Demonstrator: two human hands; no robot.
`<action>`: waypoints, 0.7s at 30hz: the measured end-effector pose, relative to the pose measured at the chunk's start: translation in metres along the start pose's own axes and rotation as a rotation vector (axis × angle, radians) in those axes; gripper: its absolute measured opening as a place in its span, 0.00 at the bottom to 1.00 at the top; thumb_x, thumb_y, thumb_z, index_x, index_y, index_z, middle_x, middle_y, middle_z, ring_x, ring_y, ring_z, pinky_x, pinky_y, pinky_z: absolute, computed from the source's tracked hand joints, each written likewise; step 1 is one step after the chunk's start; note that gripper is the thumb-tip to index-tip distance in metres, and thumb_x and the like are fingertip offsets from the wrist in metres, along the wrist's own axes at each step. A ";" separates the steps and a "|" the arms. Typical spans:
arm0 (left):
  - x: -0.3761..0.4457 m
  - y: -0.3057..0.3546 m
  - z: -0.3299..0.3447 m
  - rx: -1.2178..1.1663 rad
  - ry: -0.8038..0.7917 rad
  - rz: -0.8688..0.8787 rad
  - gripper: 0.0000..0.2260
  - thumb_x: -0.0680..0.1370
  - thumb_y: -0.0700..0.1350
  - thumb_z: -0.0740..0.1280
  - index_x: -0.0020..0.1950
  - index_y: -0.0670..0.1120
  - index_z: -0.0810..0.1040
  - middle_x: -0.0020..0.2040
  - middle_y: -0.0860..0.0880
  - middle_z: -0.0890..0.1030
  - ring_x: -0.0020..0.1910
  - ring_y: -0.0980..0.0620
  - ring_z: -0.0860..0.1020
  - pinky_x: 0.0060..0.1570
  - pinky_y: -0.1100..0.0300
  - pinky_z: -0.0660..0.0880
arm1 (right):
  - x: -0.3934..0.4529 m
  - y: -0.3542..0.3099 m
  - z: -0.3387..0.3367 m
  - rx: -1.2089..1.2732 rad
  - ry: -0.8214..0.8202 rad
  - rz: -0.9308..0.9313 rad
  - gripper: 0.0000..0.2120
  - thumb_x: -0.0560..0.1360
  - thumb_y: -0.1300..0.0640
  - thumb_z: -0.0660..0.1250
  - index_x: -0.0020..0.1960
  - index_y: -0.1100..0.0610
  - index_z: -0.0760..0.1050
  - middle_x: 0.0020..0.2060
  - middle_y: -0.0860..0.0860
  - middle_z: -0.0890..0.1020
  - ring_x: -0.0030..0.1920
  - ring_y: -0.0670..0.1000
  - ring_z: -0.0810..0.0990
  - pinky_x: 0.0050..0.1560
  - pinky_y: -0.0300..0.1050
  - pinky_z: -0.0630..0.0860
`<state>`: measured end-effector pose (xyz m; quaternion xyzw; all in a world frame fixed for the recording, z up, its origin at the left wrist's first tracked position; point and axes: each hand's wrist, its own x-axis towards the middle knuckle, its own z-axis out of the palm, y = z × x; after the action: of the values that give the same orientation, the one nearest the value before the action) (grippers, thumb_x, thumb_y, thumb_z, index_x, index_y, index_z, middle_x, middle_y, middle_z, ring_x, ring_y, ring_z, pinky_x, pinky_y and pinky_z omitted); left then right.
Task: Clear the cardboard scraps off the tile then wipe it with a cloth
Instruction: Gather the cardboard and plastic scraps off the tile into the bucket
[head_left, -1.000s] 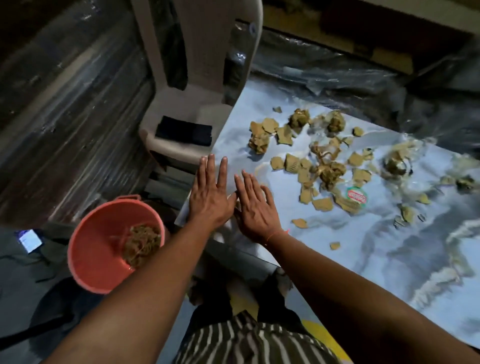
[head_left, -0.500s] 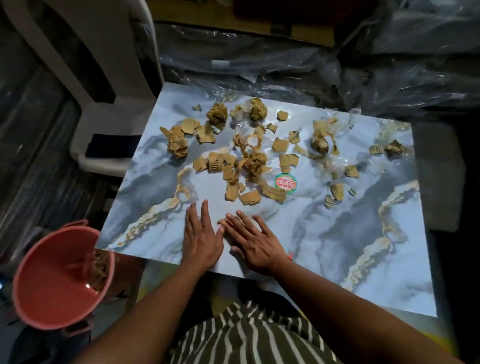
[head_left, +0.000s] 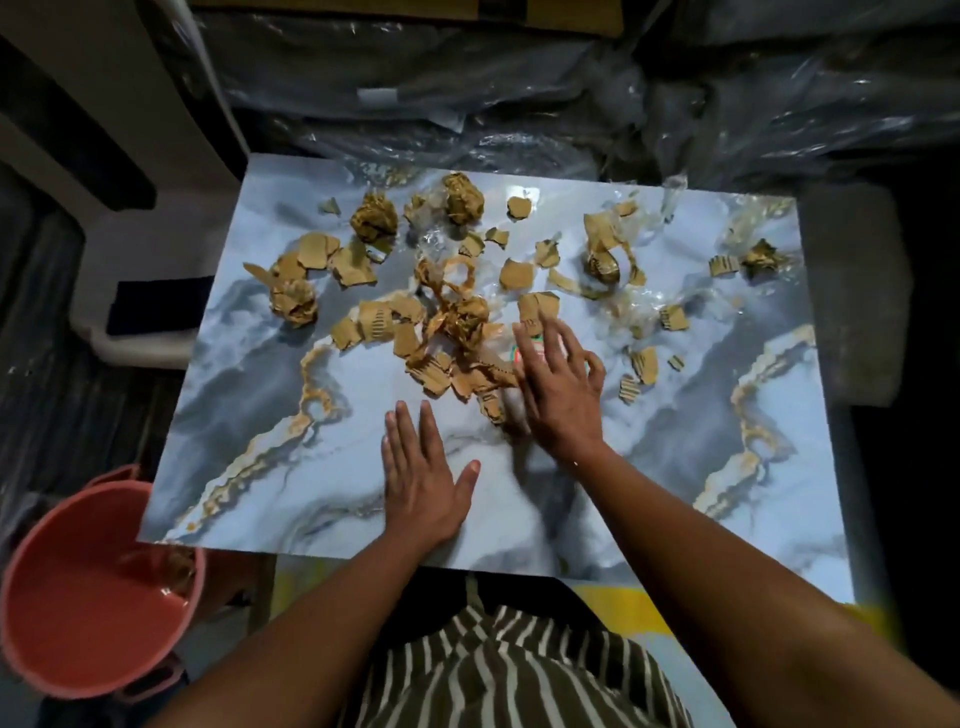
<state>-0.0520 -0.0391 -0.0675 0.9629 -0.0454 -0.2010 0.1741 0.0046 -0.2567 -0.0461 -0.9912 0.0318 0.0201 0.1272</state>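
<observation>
A large marble-patterned tile (head_left: 649, 499) lies in front of me, blue-grey with gold veins. Several torn and crumpled brown cardboard scraps (head_left: 457, 327) are strewn over its far half, mixed with bits of clear plastic film. My left hand (head_left: 423, 475) lies flat on the bare near part of the tile, fingers together, holding nothing. My right hand (head_left: 558, 387) is farther out, fingers spread, resting at the right edge of the central scrap pile and partly covering a round red-and-green sticker (head_left: 522, 353). A dark folded cloth (head_left: 156, 306) lies on the chair seat at left.
A pink bucket (head_left: 67, 613) with some scraps inside stands on the floor at the lower left, below the tile's corner. A white plastic chair (head_left: 140, 249) is beside the tile's left edge. Dark plastic-wrapped bundles (head_left: 519, 88) crowd behind the tile.
My right hand has reached forward from the near edge to the central scrap pile and spread its fingers. My left hand has stayed flat near the front. The view has swung right, centring the tile.
</observation>
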 end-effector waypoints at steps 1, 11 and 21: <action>0.004 0.005 -0.001 0.022 0.000 0.041 0.47 0.77 0.71 0.51 0.82 0.46 0.30 0.81 0.40 0.29 0.80 0.41 0.28 0.79 0.43 0.36 | -0.004 0.007 -0.004 0.048 0.034 0.122 0.27 0.87 0.44 0.52 0.84 0.42 0.52 0.84 0.50 0.50 0.83 0.54 0.51 0.74 0.57 0.55; 0.059 0.043 -0.015 0.378 -0.118 0.892 0.35 0.82 0.65 0.57 0.84 0.59 0.45 0.84 0.44 0.40 0.82 0.38 0.37 0.80 0.41 0.41 | -0.025 0.129 -0.017 0.167 -0.003 0.784 0.34 0.85 0.38 0.49 0.85 0.50 0.42 0.84 0.57 0.46 0.83 0.60 0.47 0.79 0.67 0.52; 0.090 0.045 -0.021 0.501 -0.068 0.745 0.40 0.80 0.71 0.48 0.84 0.46 0.55 0.85 0.44 0.50 0.84 0.42 0.45 0.80 0.42 0.45 | -0.024 0.064 0.005 0.338 -0.155 0.427 0.35 0.84 0.37 0.47 0.85 0.49 0.38 0.84 0.50 0.41 0.83 0.54 0.37 0.80 0.59 0.37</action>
<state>0.0379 -0.0887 -0.0671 0.8861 -0.4421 -0.1391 -0.0053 -0.0235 -0.3160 -0.0662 -0.9222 0.2328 0.1164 0.2858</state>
